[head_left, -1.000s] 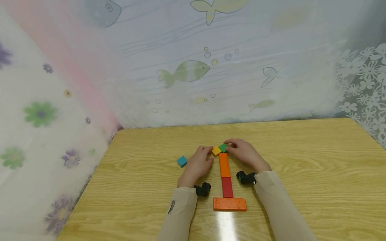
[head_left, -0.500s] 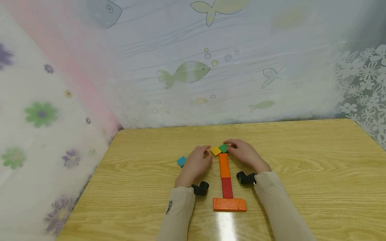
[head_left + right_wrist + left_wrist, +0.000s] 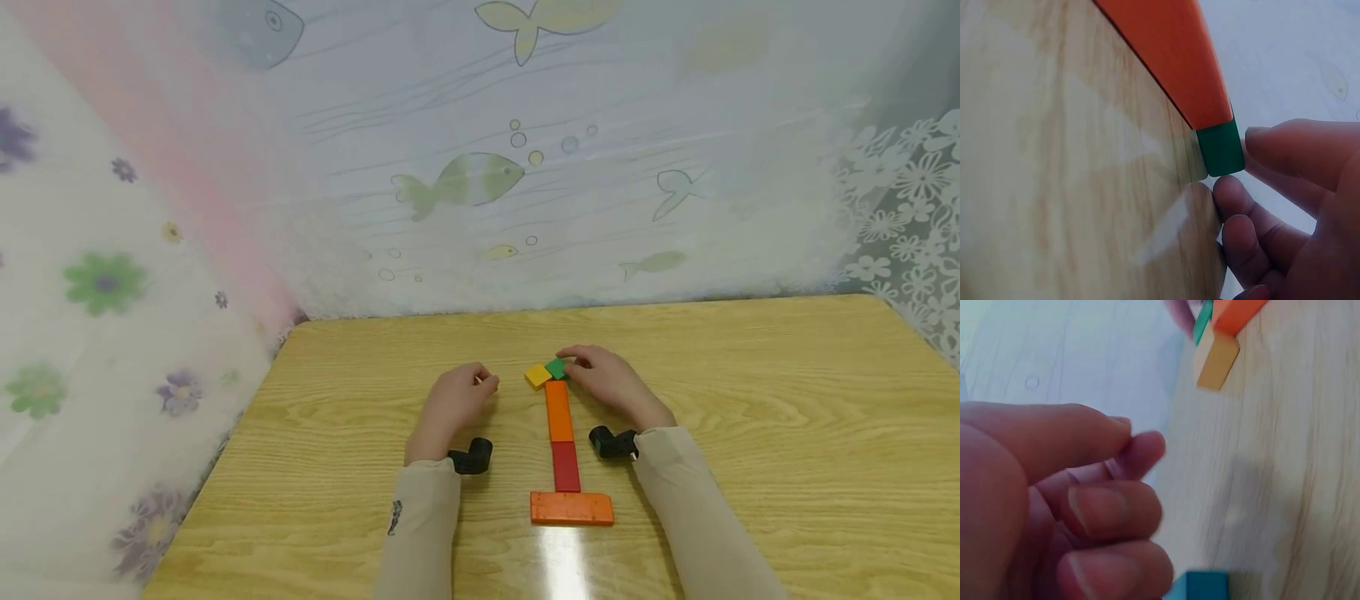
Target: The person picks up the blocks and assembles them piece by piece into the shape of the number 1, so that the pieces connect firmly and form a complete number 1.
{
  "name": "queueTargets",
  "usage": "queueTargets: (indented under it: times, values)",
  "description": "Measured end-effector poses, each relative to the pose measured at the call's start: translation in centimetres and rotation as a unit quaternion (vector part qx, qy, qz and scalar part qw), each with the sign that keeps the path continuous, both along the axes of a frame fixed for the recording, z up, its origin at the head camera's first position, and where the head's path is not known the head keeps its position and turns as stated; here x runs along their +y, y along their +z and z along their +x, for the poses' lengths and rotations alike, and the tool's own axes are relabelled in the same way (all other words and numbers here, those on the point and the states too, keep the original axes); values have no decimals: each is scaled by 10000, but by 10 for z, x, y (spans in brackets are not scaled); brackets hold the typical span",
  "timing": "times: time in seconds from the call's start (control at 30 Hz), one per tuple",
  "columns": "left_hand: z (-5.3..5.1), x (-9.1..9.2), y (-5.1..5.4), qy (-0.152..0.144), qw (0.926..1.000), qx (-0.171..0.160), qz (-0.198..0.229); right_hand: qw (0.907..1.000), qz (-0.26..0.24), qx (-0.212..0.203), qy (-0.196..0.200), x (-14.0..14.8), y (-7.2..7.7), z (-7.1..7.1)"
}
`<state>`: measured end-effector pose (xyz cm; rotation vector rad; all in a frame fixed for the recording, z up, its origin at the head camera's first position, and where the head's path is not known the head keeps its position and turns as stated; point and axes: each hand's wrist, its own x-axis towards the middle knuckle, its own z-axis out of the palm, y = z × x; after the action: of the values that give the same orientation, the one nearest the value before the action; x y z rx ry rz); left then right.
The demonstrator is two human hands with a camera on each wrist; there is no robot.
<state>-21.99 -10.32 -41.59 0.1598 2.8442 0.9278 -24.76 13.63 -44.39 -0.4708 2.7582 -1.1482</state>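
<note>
In the head view my left hand (image 3: pixel 452 404) is over the table left of the row of blocks, fingers loosely curled, with nothing in them. The left wrist view shows a blue block (image 3: pixel 1207 584) just below those fingers; the hand hides it from the head view. My right hand (image 3: pixel 611 385) is at the far end of the row, where thumb and index finger pinch a green block (image 3: pixel 556 368) at its right side. A yellow block (image 3: pixel 537 376) touches the green one on the left. Just below both begins a long orange block (image 3: pixel 558 411).
A red block (image 3: pixel 566 467) continues the row toward the near side. Across its near end lies a wide orange block (image 3: pixel 572 508). The wooden table (image 3: pixel 787 400) stretches out on both sides, with a fish-patterned curtain (image 3: pixel 585 217) behind it.
My left hand has drawn away from the yellow block and moved left, over the blue block, which was visible before. The right hand has stayed at the green block.
</note>
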Motion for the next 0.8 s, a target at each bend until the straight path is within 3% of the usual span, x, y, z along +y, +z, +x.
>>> queueTargets:
  times: [0.13, 0.37, 0.5, 0.8]
  values:
    - [2, -7, 4, 436, 9988, -115, -190, 10000, 1, -11, 1, 0, 0, 0]
    - [6, -15, 12, 1031, 9918, 60, -756, 10000, 36, 14, -2, 0, 2, 1]
    - [8, -19, 16, 1149, 9883, -36, -1001, 10000, 30, 3, -1, 0, 4, 0]
    - [12, -31, 18, 1076, 9887, -591, -855, 10000, 31, -13, -27, 1, 1, 0]
